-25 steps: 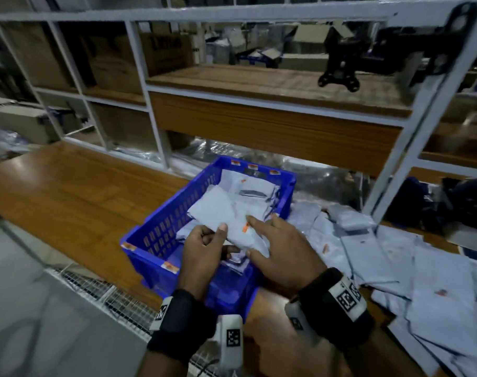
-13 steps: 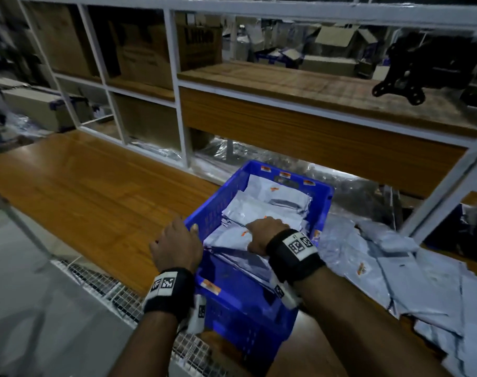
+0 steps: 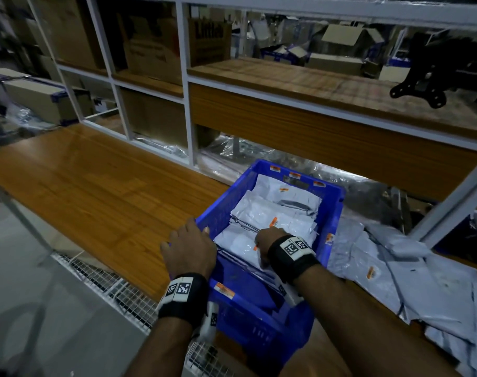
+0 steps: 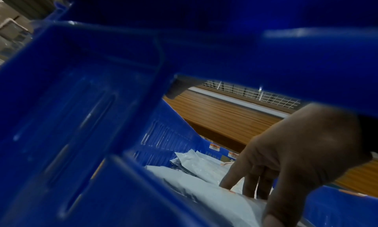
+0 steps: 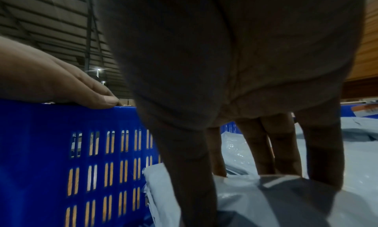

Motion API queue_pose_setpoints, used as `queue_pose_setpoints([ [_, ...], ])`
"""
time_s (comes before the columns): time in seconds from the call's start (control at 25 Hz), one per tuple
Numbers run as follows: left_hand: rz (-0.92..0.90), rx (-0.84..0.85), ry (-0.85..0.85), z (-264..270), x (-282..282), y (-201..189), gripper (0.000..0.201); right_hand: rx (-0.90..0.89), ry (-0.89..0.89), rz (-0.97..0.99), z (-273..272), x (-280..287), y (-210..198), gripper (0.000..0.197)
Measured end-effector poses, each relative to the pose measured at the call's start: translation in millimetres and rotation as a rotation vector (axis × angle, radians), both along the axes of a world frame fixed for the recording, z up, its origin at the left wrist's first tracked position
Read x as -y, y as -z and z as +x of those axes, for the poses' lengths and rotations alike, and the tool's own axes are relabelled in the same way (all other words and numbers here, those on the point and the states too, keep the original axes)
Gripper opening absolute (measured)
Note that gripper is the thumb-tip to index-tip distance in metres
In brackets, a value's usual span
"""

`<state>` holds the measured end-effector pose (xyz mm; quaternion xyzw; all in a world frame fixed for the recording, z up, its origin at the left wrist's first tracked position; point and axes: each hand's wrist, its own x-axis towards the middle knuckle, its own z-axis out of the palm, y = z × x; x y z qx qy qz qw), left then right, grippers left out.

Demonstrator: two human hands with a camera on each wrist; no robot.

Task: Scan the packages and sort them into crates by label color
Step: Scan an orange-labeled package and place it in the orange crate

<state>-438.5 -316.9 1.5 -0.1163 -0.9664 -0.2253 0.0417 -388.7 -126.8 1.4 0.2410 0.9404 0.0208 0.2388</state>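
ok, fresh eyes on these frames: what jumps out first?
The blue crate at the near edge of the wooden bench, packed with grey mailer packages. The right hand reaches down into it, straight fingers pressing on the packages, while the left hand rests on the crate's left rim. To the right of the crate, a loose pile of mailers sprawls over the bench.

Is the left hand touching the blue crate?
Touching. The right wrist view shows the left hand lying on the blue crate's top rim, with no gap under the fingers; the head view agrees.
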Motion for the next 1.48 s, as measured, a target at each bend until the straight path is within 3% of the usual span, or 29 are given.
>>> queue_pose_setpoints([
  [0.2,0.024,-0.002,0.005,0.2,0.4,1.7,0.043,-0.026,0.008,-0.081,7.8,-2.1,-17.5,0.052],
  [0.36,0.037,-0.002,0.011,1.1,1.1,0.3,0.045,-0.259,0.052,-0.260,36.7,-9.4,-70.4,0.082],
  [0.48,-0.002,-0.045,0.040,10.6,1.6,-1.5,0.046,-0.428,0.062,-0.329,74.9,-16.2,-107.9,0.080],
  [0.6,0.022,0.014,0.060,45.6,-12.5,-12.0,0.059,-0.553,0.134,-0.408,126.0,-33.7,-125.5,0.070],
  [0.8,0.159,0.021,0.363,131.4,-68.5,-25.2,0.064,-0.626,0.335,-0.413,214.1,-94.5,-90.3,0.054],
  [0.96,0.070,0.034,0.501,184.9,-114.6,-27.0,0.067,-0.547,0.546,-0.374,293.0,-148.9,-40.0,0.062],
  [1.08,-0.051,0.028,0.473,209.0,-140.7,-17.8,0.073,-0.531,0.698,-0.289,346.4,-191.3,0.8,0.069],
  [1.2,-0.187,0.006,0.378,218.1,-152.3,-4.2,0.083,-0.431,0.733,-0.168,380.9,-219.3,27.1,0.079],
  [1.36,-0.310,-0.111,0.303,229.9,-164.7,6.6,0.090,-0.298,0.683,-0.179,418.0,-253.3,52.4,0.066],
  [1.48,-0.336,-0.143,0.257,233.9,-170.7,8.8,0.091,-0.345,0.621,-0.154,425.1,-268.7,62.3,0.057],
])
